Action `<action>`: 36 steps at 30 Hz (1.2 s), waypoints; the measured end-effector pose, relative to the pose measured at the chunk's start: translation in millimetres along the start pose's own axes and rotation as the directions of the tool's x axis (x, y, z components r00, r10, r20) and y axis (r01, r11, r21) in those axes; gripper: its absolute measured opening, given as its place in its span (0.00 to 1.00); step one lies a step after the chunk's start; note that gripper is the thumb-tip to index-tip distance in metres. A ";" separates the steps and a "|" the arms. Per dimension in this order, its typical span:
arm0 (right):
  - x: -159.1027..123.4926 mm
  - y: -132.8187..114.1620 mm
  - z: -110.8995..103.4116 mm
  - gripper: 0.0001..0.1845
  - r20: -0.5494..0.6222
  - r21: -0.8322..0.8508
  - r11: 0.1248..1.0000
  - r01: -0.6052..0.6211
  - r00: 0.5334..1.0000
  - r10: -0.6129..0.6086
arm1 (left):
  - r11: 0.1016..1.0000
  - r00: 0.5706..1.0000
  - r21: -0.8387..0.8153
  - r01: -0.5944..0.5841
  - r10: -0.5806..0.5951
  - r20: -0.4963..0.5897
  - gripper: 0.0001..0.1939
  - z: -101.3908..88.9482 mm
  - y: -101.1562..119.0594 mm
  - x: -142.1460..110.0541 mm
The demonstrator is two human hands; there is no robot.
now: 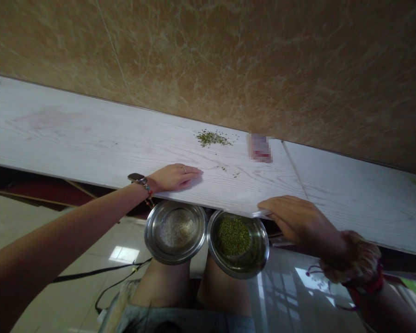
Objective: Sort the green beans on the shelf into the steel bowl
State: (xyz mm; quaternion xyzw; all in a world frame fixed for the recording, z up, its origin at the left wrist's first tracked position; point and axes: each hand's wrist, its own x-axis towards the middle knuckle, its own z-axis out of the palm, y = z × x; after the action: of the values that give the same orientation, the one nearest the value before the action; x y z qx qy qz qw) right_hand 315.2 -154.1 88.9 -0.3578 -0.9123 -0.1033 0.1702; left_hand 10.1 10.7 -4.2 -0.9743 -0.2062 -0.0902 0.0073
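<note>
My left hand [176, 177] lies on the white wood-grain tabletop [100, 134], fingers stretched out and holding nothing. At the table's front edge, my right hand [296, 217] is closed, with a thin, pale, see-through piece [260, 213] showing at its fingertips; its kind is unclear. Just below that edge, a steel bowl [264, 247] holds green mung beans [233, 236]. Beside it, a second steel bowl [150, 240] has pale, whitish stuff at its bottom that I cannot identify. Farther back on the table lies a loose patch of mung beans [211, 138], and a few stray ones are scattered nearer my left hand.
A small blurred-out flat item [260, 148] lies by the brown marbled wall [208, 60]. Both bowls rest over my knees, under the table's edge. A dark strap [100, 274] hangs at the lower left above the tiled floor [72, 296]. A seam crosses the tabletop.
</note>
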 end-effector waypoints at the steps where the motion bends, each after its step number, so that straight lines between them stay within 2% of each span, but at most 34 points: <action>1: -0.5 4.0 1.9 0.12 -0.020 -0.043 0.999 -0.027 0.999 0.027 | 1.000 1.000 0.003 -0.001 0.001 -0.005 0.18 -0.2 0.0 0.1; 7: -3.4 38.8 26.4 0.14 -0.135 -0.312 0.912 -0.264 0.963 0.233 | 0.999 0.998 0.003 0.048 -0.048 -0.044 0.18 -0.2 -3.1 -1.0; 11: -2.4 53.8 40.5 0.13 -0.165 -0.394 0.862 -0.319 0.947 0.275 | 0.997 0.997 0.008 0.077 -0.077 -0.004 0.20 0.8 -6.7 -1.0; 17: 10.0 57.7 50.4 0.14 -0.138 -0.400 0.867 -0.297 0.955 0.263 | 0.994 0.993 -0.002 0.109 -0.109 0.038 0.22 2.3 -8.8 -0.5; 24: 20.2 50.6 54.2 0.16 -0.033 -0.400 0.865 -0.302 0.948 0.316 | 0.990 0.988 -0.024 0.142 -0.140 0.060 0.22 0.8 -7.5 0.1; 31: 10.3 34.0 42.2 0.14 -0.078 -0.351 0.922 -0.164 0.986 0.145 | 0.989 0.989 -0.024 0.143 -0.141 0.054 0.22 1.0 -7.2 0.3; 36: 1.6 25.1 28.1 0.15 -0.051 -0.335 0.937 -0.098 0.995 0.085 | 0.986 0.984 -0.024 0.167 -0.166 0.059 0.22 0.5 -5.6 0.1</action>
State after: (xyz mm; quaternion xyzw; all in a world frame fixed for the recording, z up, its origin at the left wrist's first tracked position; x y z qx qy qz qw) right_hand 324.7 -126.3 65.3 -0.4217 -0.8604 -0.2564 0.1272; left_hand 8.0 15.8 -4.7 -0.9558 -0.2858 -0.0658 -0.0204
